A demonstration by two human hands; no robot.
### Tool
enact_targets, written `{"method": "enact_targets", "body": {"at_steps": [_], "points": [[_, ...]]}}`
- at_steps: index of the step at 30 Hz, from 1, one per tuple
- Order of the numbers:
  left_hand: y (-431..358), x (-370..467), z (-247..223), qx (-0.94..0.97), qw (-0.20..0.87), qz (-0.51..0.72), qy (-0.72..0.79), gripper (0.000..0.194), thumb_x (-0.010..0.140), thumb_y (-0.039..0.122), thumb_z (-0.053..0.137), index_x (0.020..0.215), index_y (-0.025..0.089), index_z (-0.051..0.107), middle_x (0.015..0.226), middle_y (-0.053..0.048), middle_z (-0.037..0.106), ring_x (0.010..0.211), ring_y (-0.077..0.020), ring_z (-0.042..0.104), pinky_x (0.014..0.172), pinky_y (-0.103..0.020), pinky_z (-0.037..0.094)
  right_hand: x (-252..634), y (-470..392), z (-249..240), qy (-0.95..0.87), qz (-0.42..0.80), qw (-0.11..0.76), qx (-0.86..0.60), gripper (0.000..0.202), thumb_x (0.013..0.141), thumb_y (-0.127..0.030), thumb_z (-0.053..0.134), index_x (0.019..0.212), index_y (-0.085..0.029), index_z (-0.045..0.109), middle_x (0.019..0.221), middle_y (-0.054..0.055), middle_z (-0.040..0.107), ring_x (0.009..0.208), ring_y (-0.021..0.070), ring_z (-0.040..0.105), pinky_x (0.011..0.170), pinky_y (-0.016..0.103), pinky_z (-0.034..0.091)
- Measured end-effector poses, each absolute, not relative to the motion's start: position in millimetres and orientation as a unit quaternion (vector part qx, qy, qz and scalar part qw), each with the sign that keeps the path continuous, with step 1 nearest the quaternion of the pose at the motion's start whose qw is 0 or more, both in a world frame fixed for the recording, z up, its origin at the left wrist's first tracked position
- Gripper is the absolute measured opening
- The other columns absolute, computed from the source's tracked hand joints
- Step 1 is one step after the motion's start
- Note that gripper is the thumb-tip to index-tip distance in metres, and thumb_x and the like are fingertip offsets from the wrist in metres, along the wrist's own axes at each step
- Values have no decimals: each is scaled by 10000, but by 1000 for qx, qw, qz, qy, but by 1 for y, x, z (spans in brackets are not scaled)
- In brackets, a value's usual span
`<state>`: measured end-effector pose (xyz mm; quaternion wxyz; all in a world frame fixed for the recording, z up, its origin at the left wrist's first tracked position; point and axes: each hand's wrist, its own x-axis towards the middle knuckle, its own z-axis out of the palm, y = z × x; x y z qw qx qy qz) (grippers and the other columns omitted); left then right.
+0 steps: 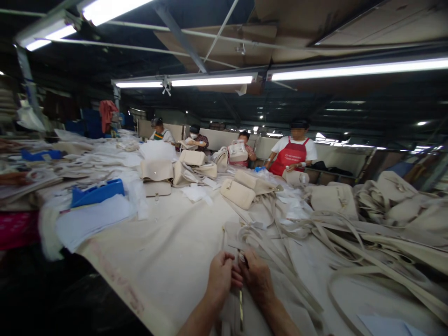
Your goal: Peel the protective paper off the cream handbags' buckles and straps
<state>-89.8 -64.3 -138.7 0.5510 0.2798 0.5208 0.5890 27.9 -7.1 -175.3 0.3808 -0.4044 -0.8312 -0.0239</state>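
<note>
Low in the head view, my left hand (221, 276) and my right hand (257, 275) are close together over the cloth-covered table. The right fingers are pinched round a small metal piece (241, 257) joined to beige strap material. My left fingers are curled beside it; whether they grip anything is hidden. A narrow gold-coloured strip (241, 310) hangs below, between my wrists. Just beyond my hands lies a flat beige piece (233, 232) with straps running from it.
Beige bags (238, 193) stand on the table (168, 252) ahead. Loose straps (346, 247) and more bags lie to the right. A blue tray (98, 192) and white sheets (93, 221) are at left. Several people, one in a red apron (290, 156), are across the table.
</note>
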Motion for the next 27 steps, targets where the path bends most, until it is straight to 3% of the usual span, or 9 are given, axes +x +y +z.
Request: {"method": "enact_targets", "body": {"at_steps": [6,10,13,17,22,27], "points": [[-65,-108,-133,292,482,629,536,240,726,140,546,910,215,410,592,75,559,407,-129,573,379,-194,424,30,-12,-171,-794,88,431,-420,271,939,-372,412,701,-249,447,654,6,541,607,179,510,621,287,371],[-71,-108,-137,356,435,616,552,133,769,132,500,887,190,519,555,70,520,401,-114,534,385,-187,400,31,-13,-170,-781,141,433,-427,264,929,-389,426,704,-252,432,636,-6,523,609,179,503,625,292,375],[-70,-102,-143,439,413,588,539,139,799,145,508,767,167,642,570,23,547,435,-106,502,441,-195,404,31,-12,-171,-782,146,426,-430,256,917,-385,435,698,-251,436,634,-7,518,607,179,501,623,295,377],[-65,-93,-146,510,363,591,509,260,831,181,506,639,188,681,646,-13,556,528,-128,502,513,-210,410,34,-13,-172,-791,155,421,-417,285,926,-410,429,697,-246,472,653,5,530,617,183,514,622,294,384],[-59,-94,-138,534,325,574,529,278,818,135,484,714,215,729,707,-36,598,634,-173,546,661,-255,449,37,-12,-173,-802,184,421,-381,298,940,-421,409,780,-239,583,764,48,622,737,211,584,695,294,433],[-54,-103,-129,637,236,479,556,290,752,39,469,733,205,706,783,-68,636,796,-226,580,781,-301,422,37,-7,-181,-758,195,421,-458,286,883,-456,492,691,-248,532,649,22,605,628,208,572,628,295,432]]}}
